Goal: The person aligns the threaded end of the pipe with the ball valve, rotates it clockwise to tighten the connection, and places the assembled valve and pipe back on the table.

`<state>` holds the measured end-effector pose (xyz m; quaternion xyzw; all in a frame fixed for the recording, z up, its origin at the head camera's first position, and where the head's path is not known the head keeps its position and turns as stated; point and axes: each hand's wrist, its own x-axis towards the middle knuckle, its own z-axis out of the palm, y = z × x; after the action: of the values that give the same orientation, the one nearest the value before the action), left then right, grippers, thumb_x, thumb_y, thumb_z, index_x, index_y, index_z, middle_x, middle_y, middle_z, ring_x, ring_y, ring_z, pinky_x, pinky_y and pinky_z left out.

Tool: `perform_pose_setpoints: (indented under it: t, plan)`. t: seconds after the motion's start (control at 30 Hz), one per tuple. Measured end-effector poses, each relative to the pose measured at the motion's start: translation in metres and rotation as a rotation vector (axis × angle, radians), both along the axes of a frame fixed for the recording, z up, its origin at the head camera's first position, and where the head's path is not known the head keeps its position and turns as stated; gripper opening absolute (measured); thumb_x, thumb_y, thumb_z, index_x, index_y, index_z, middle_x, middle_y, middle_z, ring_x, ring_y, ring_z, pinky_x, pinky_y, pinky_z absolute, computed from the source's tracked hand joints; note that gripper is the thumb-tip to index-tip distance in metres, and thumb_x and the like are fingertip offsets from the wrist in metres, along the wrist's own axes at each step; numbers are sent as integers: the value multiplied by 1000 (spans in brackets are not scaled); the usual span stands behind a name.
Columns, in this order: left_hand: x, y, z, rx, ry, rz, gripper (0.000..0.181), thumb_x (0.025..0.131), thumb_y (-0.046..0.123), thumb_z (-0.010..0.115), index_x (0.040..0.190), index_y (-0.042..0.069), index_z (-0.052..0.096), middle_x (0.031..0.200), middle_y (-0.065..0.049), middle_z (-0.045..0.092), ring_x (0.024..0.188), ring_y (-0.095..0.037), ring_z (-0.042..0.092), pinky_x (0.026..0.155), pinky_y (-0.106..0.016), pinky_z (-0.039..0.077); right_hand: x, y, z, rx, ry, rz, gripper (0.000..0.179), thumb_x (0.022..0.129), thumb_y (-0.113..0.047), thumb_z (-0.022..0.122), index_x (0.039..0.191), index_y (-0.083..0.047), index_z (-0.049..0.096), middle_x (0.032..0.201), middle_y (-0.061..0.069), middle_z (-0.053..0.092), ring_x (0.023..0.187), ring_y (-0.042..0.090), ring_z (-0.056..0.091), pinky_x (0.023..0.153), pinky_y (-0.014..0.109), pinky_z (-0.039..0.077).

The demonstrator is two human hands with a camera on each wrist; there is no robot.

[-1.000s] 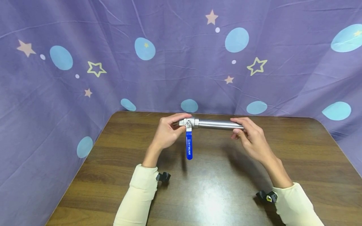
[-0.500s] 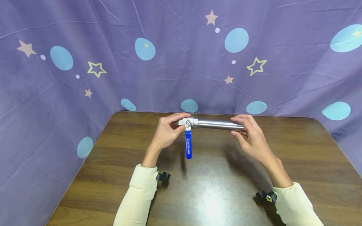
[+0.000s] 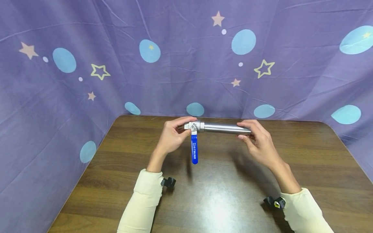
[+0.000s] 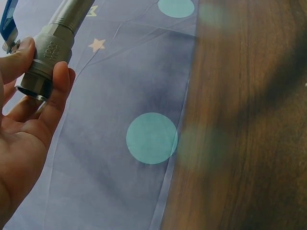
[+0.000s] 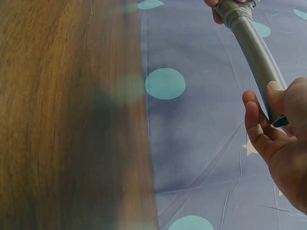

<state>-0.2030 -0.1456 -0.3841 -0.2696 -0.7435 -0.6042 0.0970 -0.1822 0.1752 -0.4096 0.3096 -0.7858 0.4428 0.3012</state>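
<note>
A silver ball valve (image 3: 198, 125) with a blue lever handle (image 3: 194, 149) is joined end to end with a straight metal pipe (image 3: 222, 128). Both are held up level over the table, the lever pointing toward the person. My left hand (image 3: 172, 136) grips the valve body at its left end, thumb in front and fingers behind. The valve's open threaded end (image 4: 34, 87) shows in the left wrist view. At the pipe's right end, my right hand (image 3: 260, 140) holds it between thumb and fingers. The pipe's open end (image 5: 279, 121) shows near that palm.
The brown wooden table (image 3: 116, 181) lies below, with shadows of the hands and valve on it. A purple curtain (image 3: 180, 84) with stars and blue spots hangs along the back and left. Each wrist wears a small black camera (image 3: 168, 183).
The fingers and thumb of my right hand have shifted a little on the pipe. The valve and pipe have moved very slightly left; my left hand has kept its hold.
</note>
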Motion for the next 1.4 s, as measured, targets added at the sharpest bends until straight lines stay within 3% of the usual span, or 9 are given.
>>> perform_pose_setpoints:
  t: [0.23,0.47,0.67,0.87,1.07,1.3,1.4]
  plan:
    - [0,0,0,-4,-4,-1,45,85,-19,69,129,-8,73,131,-26,74,105,-11,72,95,-27,66,1,4,1,48,-50,-11,45,87,12,79,130,2,70,124,16,71,99,-2,62,79,3,54]
    - [1,1,2,-3,-2,-1,46,84,-20,69,128,-8,73,131,-26,74,104,-13,72,93,-28,67,0,4,0,22,-36,27,50,86,19,75,132,3,69,121,16,72,91,-5,66,78,6,58]
    - [0,1,1,-13,1,5,46,84,-20,70,129,-7,73,132,-26,74,106,-16,72,95,-29,67,0,3,0,3,-47,57,48,89,20,71,133,3,69,113,12,73,81,1,69,71,8,58]
    - [1,1,0,-15,-10,8,46,85,-19,71,129,-7,73,133,-26,73,109,-21,72,96,-29,66,-1,3,0,13,-34,38,48,89,18,71,134,2,69,110,10,74,78,4,68,70,8,57]
    - [1,1,0,-13,-14,8,46,85,-20,70,129,-7,73,134,-25,73,109,-21,72,95,-28,66,-1,2,-1,-17,-51,62,48,88,20,71,134,4,69,123,17,71,84,-2,68,72,9,59]
    - [0,1,0,-10,-1,12,45,85,-20,69,128,-7,74,131,-26,74,105,-16,71,93,-26,67,2,1,0,-34,-88,57,52,84,19,78,134,5,68,138,21,62,115,-1,62,92,9,59]
    - [0,1,0,-6,3,11,45,85,-20,69,128,-7,73,130,-26,74,104,-14,71,92,-25,67,1,0,0,-28,-64,38,51,84,20,77,132,6,68,135,21,62,115,0,61,92,8,59]
